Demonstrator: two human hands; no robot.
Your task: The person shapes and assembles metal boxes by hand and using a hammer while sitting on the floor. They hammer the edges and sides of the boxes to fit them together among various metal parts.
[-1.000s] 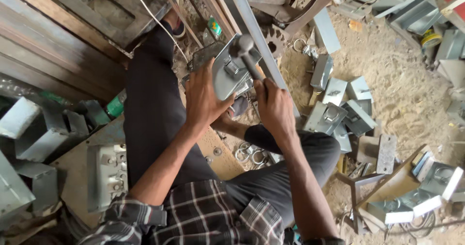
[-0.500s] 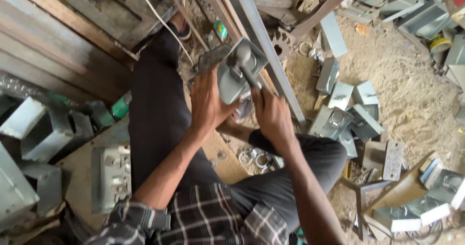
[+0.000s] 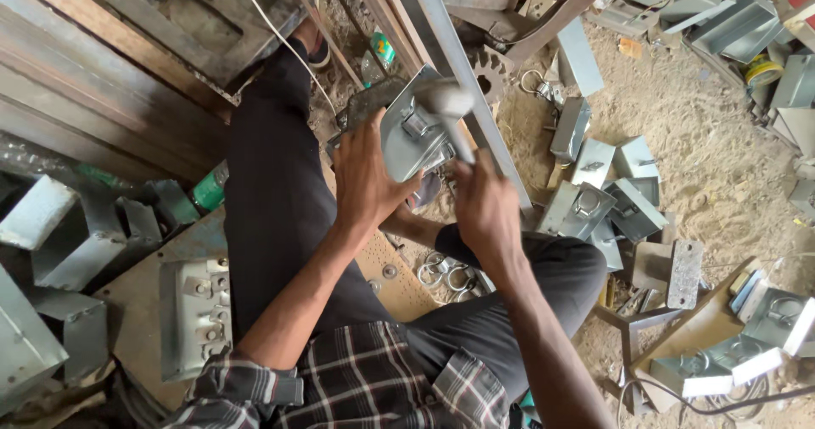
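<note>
1. Head view looks down at a seated person with dark trousers and a checked shirt; I see both hands in front of the knees.
2. I see the left hand closed on the grey metal box, holding it tilted on a dark block.
3. I see the right hand wrapped around the handle of a hammer; its blurred head is over the box top.
4. Right of the hands, more metal boxes lie on the sandy floor.
5. Near the left knee lies a flat plate with bolts.
</note>
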